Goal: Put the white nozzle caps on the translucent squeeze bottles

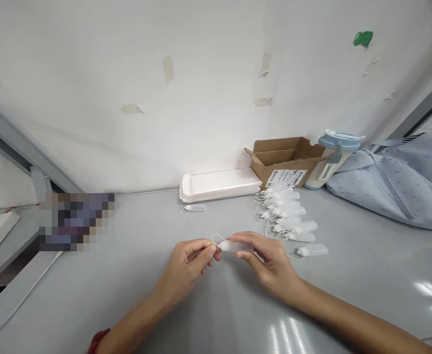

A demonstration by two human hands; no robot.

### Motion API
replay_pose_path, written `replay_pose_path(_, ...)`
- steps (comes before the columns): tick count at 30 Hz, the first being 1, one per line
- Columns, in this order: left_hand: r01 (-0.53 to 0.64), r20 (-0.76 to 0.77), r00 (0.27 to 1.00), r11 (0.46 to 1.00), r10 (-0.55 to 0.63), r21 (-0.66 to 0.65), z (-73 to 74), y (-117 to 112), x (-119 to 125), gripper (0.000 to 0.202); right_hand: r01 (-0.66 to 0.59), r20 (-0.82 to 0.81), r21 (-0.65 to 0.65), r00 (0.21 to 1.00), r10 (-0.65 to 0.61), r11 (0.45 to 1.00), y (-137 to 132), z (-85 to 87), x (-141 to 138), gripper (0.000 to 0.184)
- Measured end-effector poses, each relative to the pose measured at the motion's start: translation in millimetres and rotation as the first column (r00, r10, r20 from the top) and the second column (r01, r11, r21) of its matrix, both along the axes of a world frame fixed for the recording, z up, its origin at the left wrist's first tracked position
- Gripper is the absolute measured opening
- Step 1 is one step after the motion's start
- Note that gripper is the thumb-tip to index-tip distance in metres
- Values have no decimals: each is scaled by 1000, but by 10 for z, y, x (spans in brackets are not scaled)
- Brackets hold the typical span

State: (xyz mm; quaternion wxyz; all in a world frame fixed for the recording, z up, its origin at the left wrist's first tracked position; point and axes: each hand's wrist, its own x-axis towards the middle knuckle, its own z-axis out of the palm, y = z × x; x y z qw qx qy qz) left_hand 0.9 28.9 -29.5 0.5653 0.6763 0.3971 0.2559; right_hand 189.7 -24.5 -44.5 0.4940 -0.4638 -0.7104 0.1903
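Observation:
My right hand (pixel 269 260) holds a small translucent squeeze bottle (pixel 240 246) lying level, its white nozzle end pointing left. The thumb and fingers grip its body from both sides. A thin white tether (pixel 219 236) arcs up from the bottle's neck toward my left hand (pixel 192 265), whose thumb and index finger pinch its end at the nozzle tip. Whatever cap sits on that end is hidden by the fingertips. Right of my right hand lies a loose group of several similar bottles (pixel 290 211) with looped tethers. Another single bottle (pixel 197 208) lies beyond my left hand.
A stack of flat white boxes (pixel 223 183) lies against the wall. Beside it stand an open cardboard box (pixel 286 160) and a blue-lidded tumbler (pixel 326 160). A pale blue fabric bag (pixel 393 182) slumps at the right. A white cable (pixel 24 297) crosses the left side.

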Motion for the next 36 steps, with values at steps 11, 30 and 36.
replay_pose_path(11,-44,-73,996,994,51,96,47,115,-69,24,57,2,-182,998,-58,982,78,74,79,21)
replay_pose_path(30,-45,-154,979,881,132,471,49,129,-81,17,-159,-193,-457,978,77,875,77,89,39,32)
replay_pose_path(36,-200,-250,916,899,312,390,19,694,-356,33,-167,-279,-382,958,58,909,60,144,109,37)
